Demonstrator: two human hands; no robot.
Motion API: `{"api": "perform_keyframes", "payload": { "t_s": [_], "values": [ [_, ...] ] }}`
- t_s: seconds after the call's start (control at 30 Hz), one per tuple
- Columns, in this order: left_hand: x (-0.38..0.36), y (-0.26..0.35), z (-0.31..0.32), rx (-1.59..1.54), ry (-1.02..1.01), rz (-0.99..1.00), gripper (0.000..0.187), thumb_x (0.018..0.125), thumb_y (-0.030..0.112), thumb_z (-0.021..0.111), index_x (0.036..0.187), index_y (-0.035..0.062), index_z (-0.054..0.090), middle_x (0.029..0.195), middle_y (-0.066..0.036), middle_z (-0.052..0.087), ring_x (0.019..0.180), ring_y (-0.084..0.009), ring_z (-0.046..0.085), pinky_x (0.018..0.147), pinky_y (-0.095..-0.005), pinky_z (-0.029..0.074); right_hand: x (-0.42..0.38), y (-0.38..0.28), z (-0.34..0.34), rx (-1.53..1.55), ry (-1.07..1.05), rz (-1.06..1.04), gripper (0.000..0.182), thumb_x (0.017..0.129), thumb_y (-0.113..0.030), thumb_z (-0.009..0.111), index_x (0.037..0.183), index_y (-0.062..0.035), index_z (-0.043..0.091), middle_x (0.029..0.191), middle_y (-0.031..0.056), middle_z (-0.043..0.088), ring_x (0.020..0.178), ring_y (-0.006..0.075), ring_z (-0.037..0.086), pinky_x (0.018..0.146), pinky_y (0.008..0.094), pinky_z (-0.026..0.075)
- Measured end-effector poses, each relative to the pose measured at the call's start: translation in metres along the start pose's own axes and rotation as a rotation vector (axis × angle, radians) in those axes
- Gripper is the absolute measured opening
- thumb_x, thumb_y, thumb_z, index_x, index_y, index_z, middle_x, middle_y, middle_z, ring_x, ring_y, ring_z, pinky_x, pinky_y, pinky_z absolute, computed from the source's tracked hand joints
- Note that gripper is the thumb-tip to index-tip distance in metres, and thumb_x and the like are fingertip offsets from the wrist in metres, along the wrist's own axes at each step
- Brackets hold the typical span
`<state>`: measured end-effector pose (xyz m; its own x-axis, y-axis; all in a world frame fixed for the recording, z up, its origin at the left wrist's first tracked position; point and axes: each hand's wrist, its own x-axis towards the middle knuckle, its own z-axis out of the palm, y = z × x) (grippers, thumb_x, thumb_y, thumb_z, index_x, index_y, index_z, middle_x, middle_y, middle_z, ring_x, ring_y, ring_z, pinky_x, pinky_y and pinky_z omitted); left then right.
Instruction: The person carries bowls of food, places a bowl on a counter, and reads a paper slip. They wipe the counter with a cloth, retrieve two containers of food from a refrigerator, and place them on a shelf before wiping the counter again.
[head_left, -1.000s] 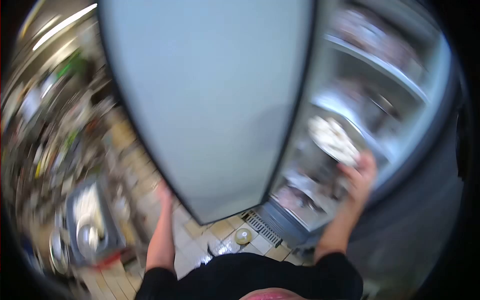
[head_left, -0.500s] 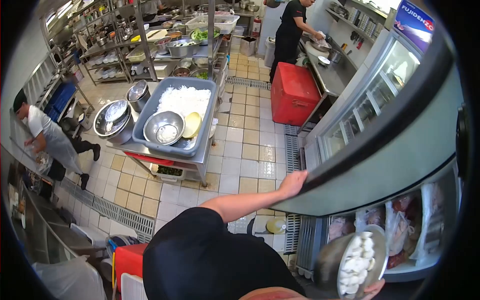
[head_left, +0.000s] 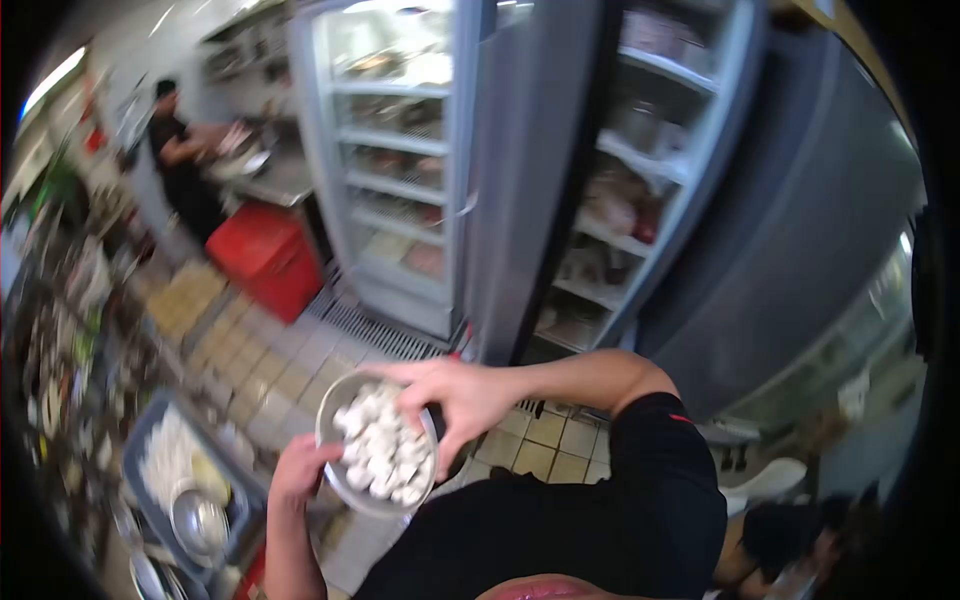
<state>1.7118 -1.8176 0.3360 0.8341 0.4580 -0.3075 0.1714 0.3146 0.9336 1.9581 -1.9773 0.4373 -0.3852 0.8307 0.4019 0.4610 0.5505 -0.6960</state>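
A round metal bowl (head_left: 333, 480) of white pieces (head_left: 385, 445) is between my hands at lower centre. My left hand (head_left: 303, 467) pinches its left rim. From the right, my right hand (head_left: 465, 395) grips the opposite rim, its thumb outside and its fingertips over the pieces. The pieces look small and rounded; what they are, I cannot tell. Beyond my right arm is a fridge (head_left: 650, 150) with bagged food on its shelves.
Another glass-front fridge (head_left: 395, 190) is lit. Left of it are a red bin (head_left: 265, 260) and a person (head_left: 180, 160) at a metal counter (head_left: 285, 175). At lower left, a grey tub (head_left: 240, 520) holds white stuff and a metal bowl (head_left: 200, 522). Part of another person (head_left: 780, 540) shows at lower right.
My left hand has let go of the fridge door and now holds the bowl's rim. The bowl has moved left, in front of my body. The view has swung right.
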Motion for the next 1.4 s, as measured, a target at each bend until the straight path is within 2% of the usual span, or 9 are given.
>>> {"api": "perform_keyframes", "payload": {
  "t_s": [0.3, 0.43, 0.53, 0.6, 0.63, 0.7, 0.77, 1.03, 1.4],
  "values": [
    [-0.001, 0.006, 0.035, -0.19, 0.216, 0.26, 0.04, 0.055, 0.001, 0.047, 0.091, -0.0095, 0.061, 0.083, -0.016, 0.066, 0.07, -0.0255, 0.065, 0.07, -0.0344, 0.054, -0.003, -0.008, -0.017, 0.081, 0.025, -0.132, 0.053, 0.044, -0.036, 0.088, 0.069, -0.0079, 0.05, 0.121, 0.0259, 0.048, 0.118, 0.0445, 0.044, 0.098, 0.0408, 0.038],
    [-0.011, 0.032, 0.068, -0.03, 0.474, 0.295, 0.035, 0.053, 0.004, 0.045, 0.083, -0.0081, 0.058, 0.078, -0.015, 0.062, 0.067, -0.0245, 0.062, 0.066, -0.0332, 0.052, -0.029, -0.023, -0.047, 0.146, -0.031, -0.211, 0.074, 0.056, -0.033, 0.086, 0.11, -0.0024, 0.045, 0.122, 0.0149, 0.05, 0.127, 0.036, 0.037, 0.107, 0.0414, 0.029],
    [-0.004, 0.004, 0.046, -0.035, 0.625, 0.278, 0.032, 0.053, 0.001, 0.044, 0.081, -0.0076, 0.057, 0.078, -0.015, 0.062, 0.067, -0.0242, 0.061, 0.065, -0.0329, 0.051, -0.106, -0.027, -0.15, -0.035, 0.454, -0.142, 0.06, 0.068, -0.03, 0.08, 0.115, -0.0036, 0.053, 0.124, 0.014, 0.052, 0.109, 0.0273, 0.057, 0.094, 0.037, 0.044],
    [0.005, -0.024, 0.029, -0.094, 0.7, 0.276, 0.03, 0.053, 0.0, 0.044, 0.08, -0.0072, 0.057, 0.078, -0.016, 0.062, 0.068, -0.024, 0.061, 0.064, -0.0327, 0.051, -0.153, 0.0, -0.235, -0.275, 1.23, 0.096, 0.052, 0.073, -0.026, 0.076, 0.115, -0.0031, 0.053, 0.108, 0.0132, 0.06, 0.103, 0.0284, 0.059, 0.091, 0.0377, 0.046],
    [0.013, -0.034, 0.021, -0.118, 0.732, 0.289, 0.029, 0.053, -0.001, 0.044, 0.079, -0.0071, 0.056, 0.078, -0.016, 0.062, 0.068, -0.0239, 0.061, 0.064, -0.0326, 0.051, -0.186, 0.02, -0.294, -0.9, 1.396, 0.306, 0.071, 0.07, -0.033, 0.077, 0.126, -0.0024, 0.044, 0.122, 0.0206, 0.051, 0.114, 0.0364, 0.05, 0.095, 0.0436, 0.042],
    [0.033, -0.042, 0.012, -0.119, 0.788, 0.332, 0.028, 0.053, -0.002, 0.043, 0.078, -0.0067, 0.056, 0.078, -0.016, 0.061, 0.068, -0.0237, 0.061, 0.063, -0.0324, 0.05, -0.247, 0.063, -0.395, -1.202, 1.621, 0.925, 0.102, 0.064, -0.037, 0.08, 0.143, -0.0187, 0.019, 0.138, 0.0385, 0.012, 0.123, 0.0496, 0.035, 0.101, 0.0462, 0.036],
    [0.058, -0.035, 0.003, -0.064, 0.885, 0.385, 0.013, 0.056, -0.005, 0.044, 0.067, -0.0019, 0.049, 0.068, -0.011, 0.055, 0.061, -0.0227, 0.055, 0.058, -0.0326, 0.046, -0.286, 0.09, -0.448, -1.245, 1.563, 1.166, 0.09, 0.058, -0.03, 0.084, 0.133, -0.0228, 0.037, 0.135, 0.038, 0.022, 0.119, 0.0492, 0.04, 0.098, 0.0467, 0.039],
    [0.183, -0.008, -0.074, -0.322, 1.009, 0.407, 0.01, 0.068, 0.002, 0.045, 0.061, 0.0092, 0.046, 0.059, -0.003, 0.046, 0.043, -0.0151, 0.044, 0.035, -0.0252, 0.032, -0.319, 0.11, -0.443, -1.287, 1.693, 0.498, 0.048, 0.051, -0.007, 0.082, 0.086, -0.0077, 0.05, 0.118, 0.0247, 0.044, 0.105, 0.0437, 0.049, 0.087, 0.0455, 0.043],
    [0.24, 0.021, -0.135, -0.422, 1.037, 0.438, 0.009, 0.064, 0.004, 0.051, 0.059, 0.0097, 0.045, 0.058, -0.002, 0.047, 0.04, -0.0132, 0.044, 0.034, -0.0226, 0.031, -0.318, 0.117, -0.422, -1.334, 1.72, 0.319, 0.041, 0.056, -0.005, 0.08, 0.083, -0.0071, 0.049, 0.136, 0.0284, 0.032, 0.118, 0.0452, 0.042, 0.092, 0.0442, 0.041]
  ]
}}
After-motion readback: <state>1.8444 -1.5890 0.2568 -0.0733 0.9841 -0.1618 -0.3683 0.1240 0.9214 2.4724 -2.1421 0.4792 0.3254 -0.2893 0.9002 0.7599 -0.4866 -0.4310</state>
